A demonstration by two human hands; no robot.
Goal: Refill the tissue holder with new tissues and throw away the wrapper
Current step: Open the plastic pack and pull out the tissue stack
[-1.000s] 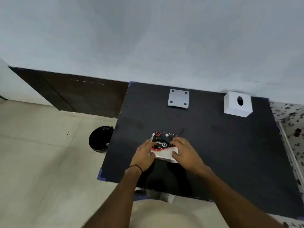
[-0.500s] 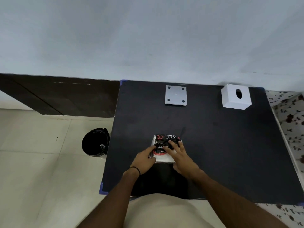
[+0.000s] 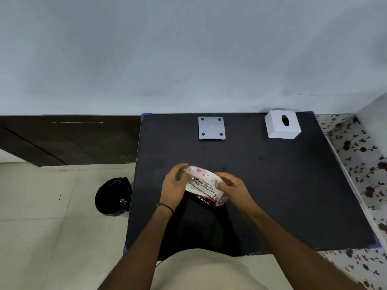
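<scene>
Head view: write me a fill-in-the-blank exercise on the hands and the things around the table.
The left hand and the right hand both grip the tissue pack over the ____ table.
The white tissue holder stands at the table's far ____ corner.
The bin stands on the ____, left of the table.
The grey plate shows ____ dark dots.
Missing: black; right; floor; four.

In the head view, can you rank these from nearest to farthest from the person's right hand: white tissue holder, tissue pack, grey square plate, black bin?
1. The tissue pack: held in the right hand.
2. The grey square plate: far edge, ahead.
3. The white tissue holder: far right corner.
4. The black bin: low, left of the table.
</scene>
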